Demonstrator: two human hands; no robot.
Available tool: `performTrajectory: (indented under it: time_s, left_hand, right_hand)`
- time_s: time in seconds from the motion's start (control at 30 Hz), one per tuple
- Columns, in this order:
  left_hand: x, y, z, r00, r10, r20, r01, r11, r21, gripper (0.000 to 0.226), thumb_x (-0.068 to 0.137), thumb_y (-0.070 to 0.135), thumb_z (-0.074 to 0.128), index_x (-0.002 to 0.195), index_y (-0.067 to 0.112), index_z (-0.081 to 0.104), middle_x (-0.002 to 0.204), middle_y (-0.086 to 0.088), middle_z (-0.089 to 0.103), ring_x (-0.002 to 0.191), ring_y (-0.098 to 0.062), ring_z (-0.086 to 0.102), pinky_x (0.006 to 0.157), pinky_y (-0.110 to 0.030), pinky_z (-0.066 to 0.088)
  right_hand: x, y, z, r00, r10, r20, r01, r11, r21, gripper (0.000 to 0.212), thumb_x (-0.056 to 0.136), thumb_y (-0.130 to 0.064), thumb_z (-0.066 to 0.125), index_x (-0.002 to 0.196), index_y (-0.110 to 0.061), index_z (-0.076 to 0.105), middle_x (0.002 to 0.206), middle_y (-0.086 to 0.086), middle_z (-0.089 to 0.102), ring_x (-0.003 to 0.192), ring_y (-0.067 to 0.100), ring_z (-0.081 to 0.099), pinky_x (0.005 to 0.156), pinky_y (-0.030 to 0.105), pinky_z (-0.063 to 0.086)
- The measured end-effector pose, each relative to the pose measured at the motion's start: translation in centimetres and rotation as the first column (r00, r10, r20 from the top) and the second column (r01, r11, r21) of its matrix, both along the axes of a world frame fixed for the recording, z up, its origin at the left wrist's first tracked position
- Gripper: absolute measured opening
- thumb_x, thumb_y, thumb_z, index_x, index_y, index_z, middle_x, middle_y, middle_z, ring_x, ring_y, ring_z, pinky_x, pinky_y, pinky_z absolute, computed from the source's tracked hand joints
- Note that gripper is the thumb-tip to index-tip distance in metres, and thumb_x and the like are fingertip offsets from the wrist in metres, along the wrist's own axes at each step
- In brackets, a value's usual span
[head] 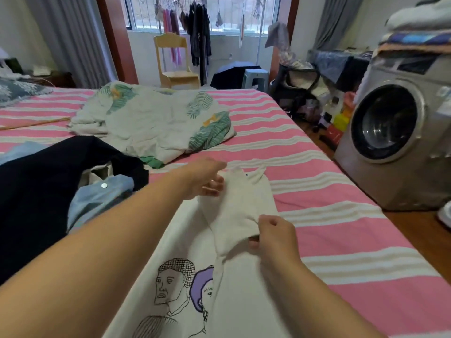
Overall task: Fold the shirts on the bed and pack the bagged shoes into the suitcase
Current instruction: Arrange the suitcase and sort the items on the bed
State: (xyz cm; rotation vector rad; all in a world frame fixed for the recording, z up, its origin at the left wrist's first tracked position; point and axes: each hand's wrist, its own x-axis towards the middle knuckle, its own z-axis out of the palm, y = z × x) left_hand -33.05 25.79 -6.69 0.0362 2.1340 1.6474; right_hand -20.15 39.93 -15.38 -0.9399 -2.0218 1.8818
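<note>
— Shirt? 
— White shirt (234, 284), spread on striped bed (341, 235), sleeve folded inward.
— Grips?
— Left hand (205, 179) pinching sleeve's far end; right hand (273, 237) pinching its near edge.
— Nearby?
— Dark clothes (36, 191) just left.

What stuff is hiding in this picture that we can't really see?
All in the head view:
- Suitcase and bagged shoes: nowhere in the frame.
- White shirt: its bottom is cut off by the lower edge, and the drawing is partly covered by the folded sleeve.
- Left hand: its fingertips are tucked behind the sleeve.
- Blue shirt: mostly under the black garment.
- Washer: its right side is cut off by the edge.
</note>
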Motion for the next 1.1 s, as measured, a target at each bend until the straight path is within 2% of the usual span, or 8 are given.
performTrajectory:
  time_s: [0.13, 0.37, 0.5, 0.73, 0.83, 0.9, 1.03, 1.1]
  left_hand:
    - [-2.2, 1.5, -4.2, 0.892, -0.276, -0.357, -0.032, 0.749, -0.662, 0.042, 0.101, 0.014, 0.050, 0.142, 0.011, 0.053, 0.143, -0.012, 0.055, 0.131, -0.030, 0.052, 0.109, -0.035, 0.041]
    - [-3.4, 5.2, -7.0, 0.632, -0.610, -0.478, -0.060, 0.577, -0.815, 0.030, 0.100, 0.026, 0.054, 0.127, 0.026, 0.067, 0.130, -0.002, 0.066, 0.124, -0.033, 0.051, 0.101, -0.048, 0.044]
    - [-3.9, 8.0, -7.9, 0.689, -0.637, -0.345, -0.042, 0.441, -0.897, 0.026, 0.100, 0.025, 0.048, 0.113, 0.021, 0.070, 0.120, -0.005, 0.067, 0.116, -0.033, 0.052, 0.094, -0.044, 0.039]
    - [-3.9, 9.2, -7.7, 0.775, -0.316, -0.548, -0.125, 0.773, -0.622, 0.007, 0.096, 0.031, 0.061, 0.089, 0.031, 0.064, 0.102, 0.007, 0.065, 0.106, -0.023, 0.057, 0.090, -0.042, 0.039]
    - [-3.0, 9.7, -7.9, 0.755, -0.419, -0.505, -0.069, 0.715, -0.696, 0.009, 0.094, 0.040, 0.064, 0.101, 0.035, 0.066, 0.114, 0.004, 0.060, 0.116, -0.026, 0.053, 0.096, -0.044, 0.038]
    - [-2.0, 9.7, -8.8, 0.730, -0.481, -0.486, -0.085, 0.642, -0.762, 0.032, 0.095, 0.046, 0.061, 0.125, 0.035, 0.061, 0.133, -0.002, 0.052, 0.128, -0.030, 0.044, 0.103, -0.045, 0.034]
    - [0.7, 4.9, -8.2, 0.677, -0.259, -0.688, -0.347, 0.712, -0.610, 0.043, 0.098, 0.038, 0.055, 0.139, 0.026, 0.052, 0.141, -0.007, 0.049, 0.129, -0.031, 0.041, 0.104, -0.043, 0.034]
    - [2.7, -0.4, -8.4, 0.719, -0.177, -0.672, -0.467, 0.592, -0.656, 0.049, 0.095, 0.037, 0.055, 0.141, 0.022, 0.049, 0.144, -0.010, 0.044, 0.130, -0.033, 0.039, 0.102, -0.047, 0.036]
  right_hand:
    - [0.7, 4.4, -0.1, 0.998, 0.043, 0.041, -0.030, 0.961, -0.273, 0.011, 0.093, -0.006, 0.058, 0.087, 0.003, 0.064, 0.081, 0.016, 0.069, 0.065, 0.025, 0.068, 0.065, 0.039, 0.063]
    - [-1.1, 4.7, -0.9, 0.967, 0.173, 0.187, -0.176, 0.984, -0.002, 0.020, 0.085, -0.020, 0.072, 0.080, -0.001, 0.066, 0.083, 0.008, 0.072, 0.054, 0.028, 0.072, 0.055, 0.035, 0.060]
    - [-0.9, 4.9, -1.7, 0.961, 0.197, 0.191, -0.215, 0.973, 0.079, 0.023, 0.086, -0.009, 0.069, 0.065, -0.006, 0.059, 0.069, 0.007, 0.066, 0.052, 0.028, 0.071, 0.069, 0.047, 0.062]
    - [-0.1, 4.7, -2.5, 0.983, 0.121, 0.136, -0.149, 0.965, 0.218, 0.008, 0.081, -0.020, 0.071, 0.077, -0.015, 0.066, 0.077, -0.001, 0.069, 0.062, 0.019, 0.071, 0.067, 0.041, 0.063]
    - [0.8, 5.0, -2.0, 0.983, 0.091, 0.158, -0.135, 0.945, 0.297, 0.011, 0.083, -0.026, 0.069, 0.092, -0.021, 0.067, 0.084, -0.005, 0.069, 0.068, 0.020, 0.072, 0.073, 0.040, 0.061]
    - [1.6, 5.2, -1.1, 0.962, 0.127, 0.244, -0.227, 0.867, 0.445, 0.016, 0.088, -0.025, 0.065, 0.101, -0.018, 0.061, 0.091, -0.005, 0.064, 0.077, 0.020, 0.069, 0.075, 0.035, 0.055]
    - [1.7, 3.9, 0.5, 0.988, 0.123, 0.091, -0.133, 0.394, 0.909, 0.025, 0.089, -0.010, 0.055, 0.114, -0.014, 0.058, 0.108, 0.004, 0.054, 0.097, 0.027, 0.055, 0.070, 0.037, 0.044]
    - [-0.3, 1.9, 0.2, 0.946, 0.301, 0.123, -0.226, 0.336, 0.914, 0.041, 0.095, -0.025, 0.041, 0.133, -0.016, 0.054, 0.135, 0.008, 0.050, 0.125, 0.030, 0.044, 0.095, 0.042, 0.045]
